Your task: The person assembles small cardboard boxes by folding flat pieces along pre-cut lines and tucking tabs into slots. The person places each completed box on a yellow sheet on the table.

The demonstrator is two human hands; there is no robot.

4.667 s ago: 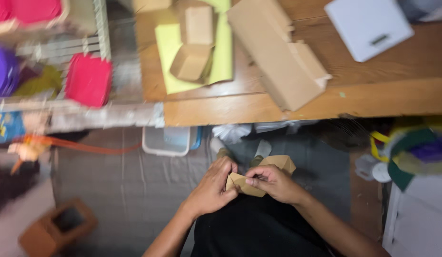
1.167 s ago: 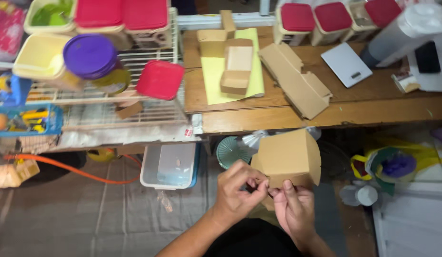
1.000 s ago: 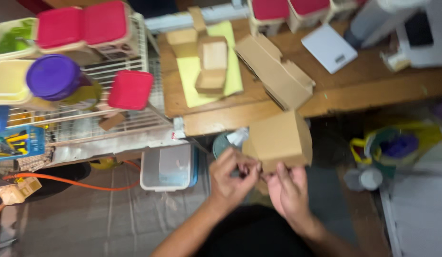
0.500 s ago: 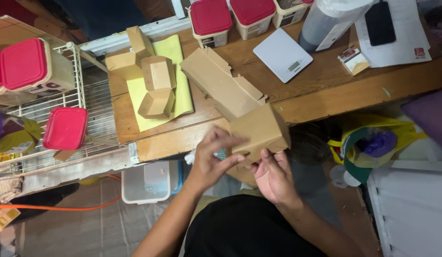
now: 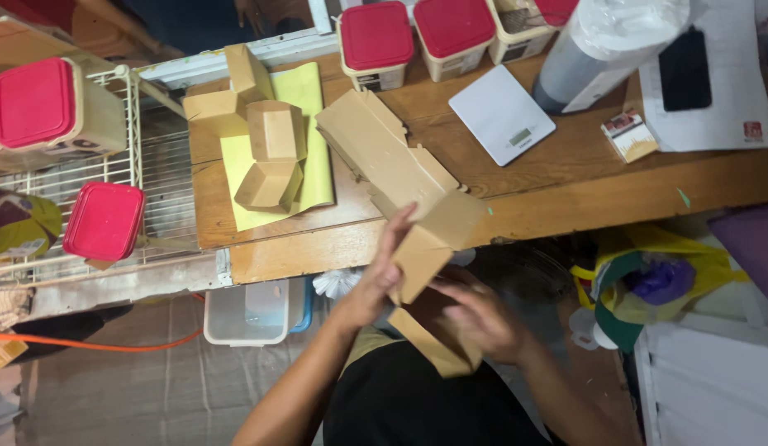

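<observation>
The left hand [image 5: 380, 277] lies flat, fingers stretched out, against the side of a brown cardboard carton [image 5: 433, 244] that is half folded into shape and held in the air just in front of the wooden bench [image 5: 582, 186]. The right hand [image 5: 475, 318] sits under and behind it, fingers curled loosely around the lower flap of the carton — blurred, so how firmly it grips is hard to tell. The carton is tilted, its upper end close to the bench's front edge.

On the bench lies a stack of flat brown cardboard blanks [image 5: 375, 149], just beyond the held carton. To the left, several folded brown cartons [image 5: 272, 153] rest on a yellow-green sheet [image 5: 313, 165]. Farther back stand red-lidded plastic tubs [image 5: 375, 41] and a white kitchen scale [image 5: 501, 114]. A white wire rack [image 5: 152, 165] stands beside the bench — a red lid [image 5: 103, 221] lies on it.
</observation>
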